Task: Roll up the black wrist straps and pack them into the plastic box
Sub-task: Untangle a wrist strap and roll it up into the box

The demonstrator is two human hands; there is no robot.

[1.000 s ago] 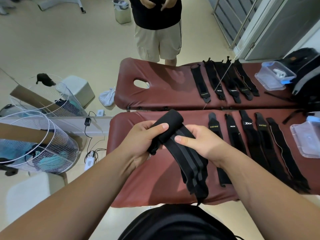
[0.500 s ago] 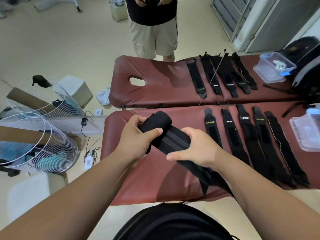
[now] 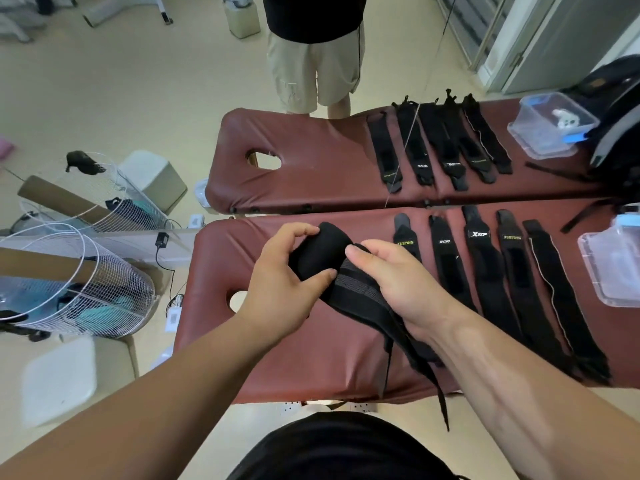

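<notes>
**Q:** What does the left hand (image 3: 287, 275) hold?
**A:** It grips the rolled end of a black wrist strap (image 3: 318, 251). The thumb lies on the near side of the roll and the fingers curl over the far side, above the near padded table (image 3: 277, 358).

**Q:** And the right hand (image 3: 398, 282)?
**A:** It closes on the same strap just beside the roll, with the index finger laid along the top. The unrolled tail (image 3: 363, 299) passes under the palm and hangs past the table's front edge.

**Q:** Where are the other straps?
**A:** Five flat straps (image 3: 485, 268) lie side by side on the near table, right of the hands. Further right, at the frame edge, stands a clear plastic box (image 3: 599, 282); its contents cannot be told.

**Q:** What lies beyond?
**A:** A second padded table (image 3: 311, 157) abuts the first. It carries another row of straps (image 3: 440, 143), a lidded clear container (image 3: 540, 133) and a dark backpack (image 3: 613, 98). A person in beige shorts (image 3: 311, 64) stands behind it. White wire fan guards (image 3: 104, 289) sit at left.
</notes>
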